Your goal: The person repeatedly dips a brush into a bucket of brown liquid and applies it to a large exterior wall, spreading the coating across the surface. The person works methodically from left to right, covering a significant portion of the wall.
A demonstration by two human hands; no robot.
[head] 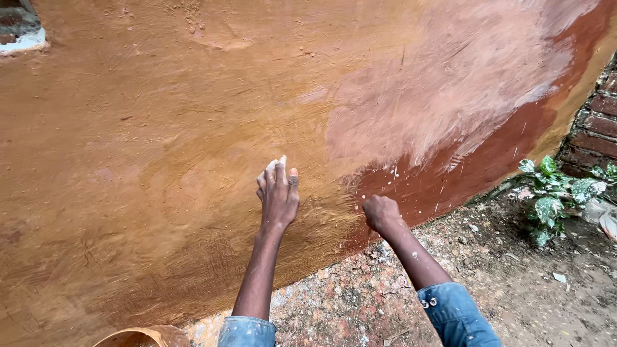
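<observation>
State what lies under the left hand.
The left hand presses flat on the ochre plastered wall, a whitish bit showing at its fingertips; the palm hides what it holds.

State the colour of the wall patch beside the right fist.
Dark reddish-brown, wet-looking wall patch, white-flecked; head view shows it.

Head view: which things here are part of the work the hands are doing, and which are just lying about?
In use:
- left hand, flat on the plastered wall
- right hand, fisted against the wall's darker red-brown patch

Lying about:
- speckled plant
- brick pillar
- round container rim
- littered ground
</observation>
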